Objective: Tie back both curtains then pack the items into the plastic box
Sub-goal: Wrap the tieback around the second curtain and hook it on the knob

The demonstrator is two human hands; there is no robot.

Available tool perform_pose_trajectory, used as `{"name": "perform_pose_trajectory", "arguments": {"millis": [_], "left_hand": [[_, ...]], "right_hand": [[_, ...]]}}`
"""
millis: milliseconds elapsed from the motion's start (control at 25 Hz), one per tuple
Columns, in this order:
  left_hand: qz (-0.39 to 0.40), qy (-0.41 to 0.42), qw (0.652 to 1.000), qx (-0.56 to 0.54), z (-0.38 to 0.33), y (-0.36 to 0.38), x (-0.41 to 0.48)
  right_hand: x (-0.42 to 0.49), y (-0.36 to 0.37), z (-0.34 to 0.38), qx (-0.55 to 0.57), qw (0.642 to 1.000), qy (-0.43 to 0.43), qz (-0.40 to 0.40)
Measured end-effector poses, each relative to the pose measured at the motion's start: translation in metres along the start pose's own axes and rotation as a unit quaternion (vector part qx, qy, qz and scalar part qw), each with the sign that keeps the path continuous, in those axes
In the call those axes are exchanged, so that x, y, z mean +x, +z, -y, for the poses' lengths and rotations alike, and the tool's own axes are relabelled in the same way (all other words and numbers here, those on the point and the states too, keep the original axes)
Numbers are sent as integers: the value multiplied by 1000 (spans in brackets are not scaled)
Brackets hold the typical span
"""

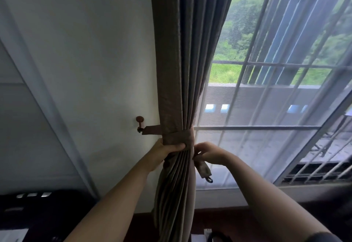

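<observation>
I see the curtain (177, 89) gathered into a tight bundle beside the window (276, 70), hanging just right of the white wall (85, 60). A tieback (180, 136) of the same brown cloth wraps around the bundle. One end of it runs left to a wooden hook (140, 121) on the wall and sits on the hook's stem. The other end (203, 168) hangs loose on the right of the bundle, with a small dark ring at its tip.

My left hand (164, 151) grips the curtain just below the band, fingers wrapped round the folds and closed on them. My right hand (207, 154) is at the right side of the bundle, fingers curled together and pinching the loose tieback end near where it leaves the band.

Behind the curtain a sheer (266, 137) covers the window, and bars and greenery show through it. The plastic box is not in view.
</observation>
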State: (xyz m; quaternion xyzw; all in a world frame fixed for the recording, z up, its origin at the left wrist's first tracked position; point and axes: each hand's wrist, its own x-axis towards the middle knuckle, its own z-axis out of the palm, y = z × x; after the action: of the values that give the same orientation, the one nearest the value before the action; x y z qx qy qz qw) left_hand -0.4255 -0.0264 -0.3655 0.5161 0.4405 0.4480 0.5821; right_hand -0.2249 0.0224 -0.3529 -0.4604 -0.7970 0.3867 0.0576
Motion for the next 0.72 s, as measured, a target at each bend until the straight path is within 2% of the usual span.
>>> {"name": "perform_pose_trajectory", "arguments": {"millis": [120,320,440,600,720], "left_hand": [[-4,-6,1000,16,1,1,-3],[-64,-8,997,33,7,10,-6],[-60,-5,998,26,8,9,-11],[-52,-2,998,18,9,4,-17],[-59,-5,998,17,10,8,-18]], "right_hand": [[-8,-12,2,-73,996,-25,-54],[-18,-35,31,-176,982,-63,-6],[-26,-33,33,-241,967,-85,-27],[-26,-17,25,-217,964,-125,-89],[-13,-7,20,-185,972,-73,-124]]}}
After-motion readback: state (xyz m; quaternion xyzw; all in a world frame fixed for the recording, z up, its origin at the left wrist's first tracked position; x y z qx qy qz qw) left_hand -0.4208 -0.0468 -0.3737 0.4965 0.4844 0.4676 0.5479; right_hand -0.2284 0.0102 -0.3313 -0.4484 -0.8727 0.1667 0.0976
